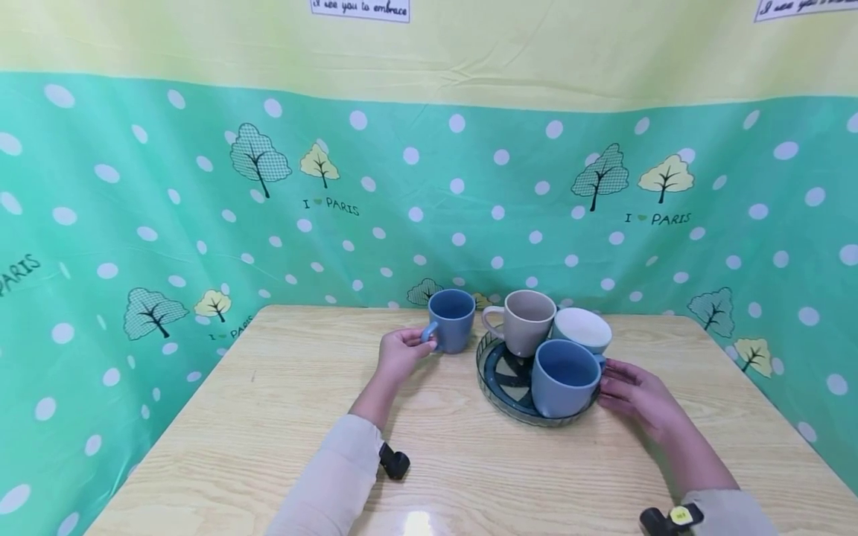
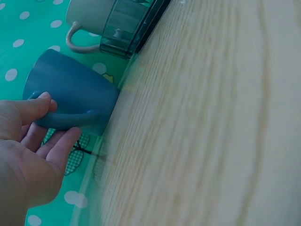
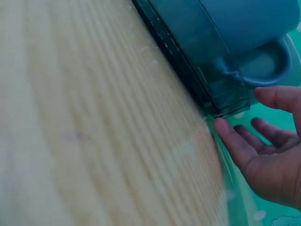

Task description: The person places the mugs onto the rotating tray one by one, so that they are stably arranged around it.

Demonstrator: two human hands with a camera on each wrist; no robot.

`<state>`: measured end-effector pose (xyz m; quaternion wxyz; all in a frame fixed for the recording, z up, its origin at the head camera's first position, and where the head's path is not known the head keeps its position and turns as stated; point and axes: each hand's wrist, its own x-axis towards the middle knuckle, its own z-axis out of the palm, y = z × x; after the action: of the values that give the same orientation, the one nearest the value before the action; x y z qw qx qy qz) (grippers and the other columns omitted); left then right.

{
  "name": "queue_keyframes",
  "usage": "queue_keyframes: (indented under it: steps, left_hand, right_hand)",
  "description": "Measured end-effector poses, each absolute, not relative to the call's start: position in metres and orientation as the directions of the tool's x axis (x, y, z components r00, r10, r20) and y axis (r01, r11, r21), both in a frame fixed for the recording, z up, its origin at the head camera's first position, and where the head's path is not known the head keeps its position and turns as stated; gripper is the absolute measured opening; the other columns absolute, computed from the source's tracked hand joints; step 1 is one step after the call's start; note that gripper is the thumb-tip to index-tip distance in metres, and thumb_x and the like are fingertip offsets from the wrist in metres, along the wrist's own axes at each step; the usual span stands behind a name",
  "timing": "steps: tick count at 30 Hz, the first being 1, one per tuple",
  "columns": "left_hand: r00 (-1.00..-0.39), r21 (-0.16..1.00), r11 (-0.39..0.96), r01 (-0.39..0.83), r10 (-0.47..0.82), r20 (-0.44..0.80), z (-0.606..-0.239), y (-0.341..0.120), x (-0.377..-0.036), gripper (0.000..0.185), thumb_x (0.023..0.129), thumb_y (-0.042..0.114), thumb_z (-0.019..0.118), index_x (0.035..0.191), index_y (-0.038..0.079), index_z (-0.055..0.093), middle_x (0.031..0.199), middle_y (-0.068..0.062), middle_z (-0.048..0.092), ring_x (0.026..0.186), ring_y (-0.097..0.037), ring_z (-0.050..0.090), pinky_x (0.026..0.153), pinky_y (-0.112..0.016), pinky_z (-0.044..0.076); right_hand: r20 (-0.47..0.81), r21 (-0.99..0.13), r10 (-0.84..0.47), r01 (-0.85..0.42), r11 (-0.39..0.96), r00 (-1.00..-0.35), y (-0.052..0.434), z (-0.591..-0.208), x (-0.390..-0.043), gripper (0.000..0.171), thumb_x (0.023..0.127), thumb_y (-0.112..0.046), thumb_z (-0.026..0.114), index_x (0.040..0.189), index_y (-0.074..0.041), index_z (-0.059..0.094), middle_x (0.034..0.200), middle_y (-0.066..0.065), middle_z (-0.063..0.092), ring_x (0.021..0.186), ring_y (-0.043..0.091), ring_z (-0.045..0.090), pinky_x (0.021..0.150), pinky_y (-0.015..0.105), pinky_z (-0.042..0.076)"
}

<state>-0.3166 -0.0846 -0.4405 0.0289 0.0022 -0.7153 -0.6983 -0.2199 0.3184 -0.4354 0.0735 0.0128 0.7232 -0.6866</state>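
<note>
A small blue mug (image 1: 451,318) (image 2: 70,92) stands on the wooden table (image 1: 469,461), left of a round teal tray (image 1: 499,376) (image 2: 127,28). My left hand (image 1: 401,353) (image 2: 33,136) pinches its handle between thumb and fingers. On the tray stand a beige mug (image 1: 526,320) (image 2: 89,16), a white-topped cup (image 1: 582,329) and a larger blue mug (image 1: 565,376) (image 3: 244,23). My right hand (image 1: 637,394) (image 3: 263,146) lies beside the tray's right rim (image 3: 207,89), fingers straight, one fingertip at the rim, close to the larger mug's handle (image 3: 270,63).
A green dotted cloth with trees (image 1: 429,208) walls in the table at the back and both sides. Bare wood stretches in front of the tray. Black wrist camera mounts (image 1: 394,461) (image 1: 670,517) sit on both sleeves.
</note>
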Motion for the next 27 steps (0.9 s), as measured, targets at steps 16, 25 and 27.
queue_keyframes:
  steps: [16,25,27]
  left_hand:
    - [-0.997,0.997,-0.079,-0.023,-0.073,-0.029,-0.442,-0.089,-0.311,0.025,0.08,-0.006,0.075,0.104,-0.004,0.07,0.097,-0.017,0.072,0.092,-0.022,0.07,0.081,-0.028,0.059]
    - [-0.998,0.996,-0.089,-0.015,-0.066,-0.021,-0.441,-0.091,-0.307,0.024,0.079,-0.008,0.075,0.103,-0.004,0.071,0.095,-0.017,0.073,0.089,-0.019,0.071,0.081,-0.029,0.059]
    - [-0.998,0.996,-0.086,-0.012,-0.063,-0.018,-0.44,-0.092,-0.305,0.024,0.079,-0.008,0.075,0.102,-0.004,0.071,0.094,-0.016,0.073,0.089,-0.019,0.071,0.08,-0.029,0.059]
  right_hand:
    - [-0.135,-0.991,-0.121,0.135,0.006,-0.983,0.314,-0.441,-0.217,0.074,0.098,0.0,0.053,0.149,0.013,0.001,0.151,0.039,0.009,0.099,0.007,0.062,0.093,0.041,0.055]
    - [-0.142,-0.99,-0.105,0.142,0.012,-0.984,0.31,-0.439,-0.214,0.076,0.097,0.001,0.055,0.15,0.011,0.002,0.152,0.038,0.011,0.099,0.008,0.063,0.092,0.04,0.055]
    - [-0.149,-0.989,-0.098,0.149,0.013,-0.984,0.309,-0.439,-0.212,0.077,0.096,0.001,0.056,0.15,0.01,0.002,0.151,0.038,0.011,0.099,0.009,0.063,0.092,0.04,0.055]
